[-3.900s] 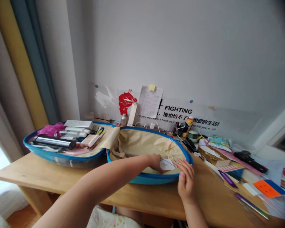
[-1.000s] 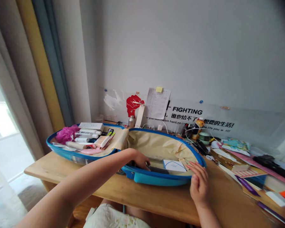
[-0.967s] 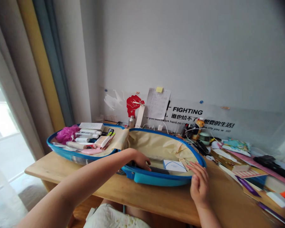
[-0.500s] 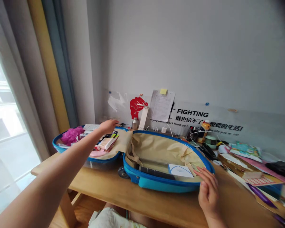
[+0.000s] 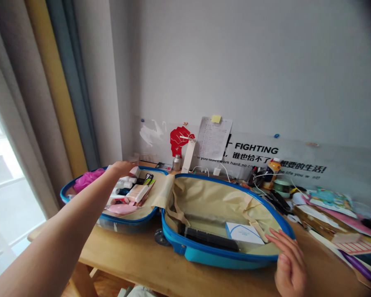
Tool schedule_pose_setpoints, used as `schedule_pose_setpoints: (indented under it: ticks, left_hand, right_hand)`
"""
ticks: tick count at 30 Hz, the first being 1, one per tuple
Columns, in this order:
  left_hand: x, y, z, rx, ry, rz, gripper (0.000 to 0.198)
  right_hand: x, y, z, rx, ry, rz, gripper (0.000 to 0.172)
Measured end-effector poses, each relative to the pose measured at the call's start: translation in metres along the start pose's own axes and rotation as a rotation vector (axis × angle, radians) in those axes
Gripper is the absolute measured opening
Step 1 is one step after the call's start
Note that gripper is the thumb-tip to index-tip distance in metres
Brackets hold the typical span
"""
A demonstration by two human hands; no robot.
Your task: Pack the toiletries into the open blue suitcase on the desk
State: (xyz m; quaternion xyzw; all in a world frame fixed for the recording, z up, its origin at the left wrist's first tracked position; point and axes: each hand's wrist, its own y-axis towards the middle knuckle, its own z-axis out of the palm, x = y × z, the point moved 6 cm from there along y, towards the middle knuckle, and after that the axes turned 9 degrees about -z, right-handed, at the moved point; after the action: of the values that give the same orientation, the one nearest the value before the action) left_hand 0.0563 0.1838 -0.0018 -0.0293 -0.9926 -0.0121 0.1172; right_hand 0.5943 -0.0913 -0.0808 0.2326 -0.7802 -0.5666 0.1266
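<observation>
A blue hard-shell suitcase [image 5: 228, 263] lies open on the wooden table, its two halves side by side. My left hand [image 5: 123, 168] is above the back of the left half, right beside a white box [image 5: 136, 171]; whether the fingers grip it is hidden. That half holds a magenta mesh puff [image 5: 88, 180], white bottles [image 5: 128, 181], a pack of cotton swabs [image 5: 137, 193] and a pink item [image 5: 122, 208]. My right hand [image 5: 289, 258] is open, its fingers stretched over the right half's front right rim. Inside that half are a black keyboard-like bar [image 5: 212, 239] and a white-and-blue box [image 5: 244, 233].
Behind the suitcase stand a silver bottle [image 5: 177, 162] and a white upright lamp-like stand [image 5: 189, 156]. An orange bottle [image 5: 271, 172], a green jar [image 5: 282, 187], cables and papers crowd the table's right side. Grey, yellow and blue curtains [image 5: 49, 82] hang left.
My left hand has moved left and slightly down, from the back edge to beside the white box. My right hand stays at the rim. The view has shifted slightly.
</observation>
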Motion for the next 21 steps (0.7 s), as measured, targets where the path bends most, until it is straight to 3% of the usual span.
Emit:
schedule_pose_setpoints:
  ticks: [7,12,17,21]
  left_hand:
    - [-0.008,0.002,0.004,-0.131,0.032,0.058,0.056]
    - [-0.007,-0.009,-0.011,-0.269,0.082,-0.001,0.048]
    - [-0.028,-0.021,-0.066,-0.483,-0.089,0.053,0.050]
    - [-0.078,-0.047,-0.124,-0.646,-0.407,0.252,0.058]
  right_hand:
    - [0.001,0.000,0.000,0.018,0.002,-0.011,0.037]
    - [0.002,0.002,0.000,0.012,-0.008,-0.008,0.036]
    - [0.003,0.005,0.000,0.009,-0.001,-0.005,0.035]
    - [0.005,0.006,0.000,-0.011,-0.013,-0.016,0.036]
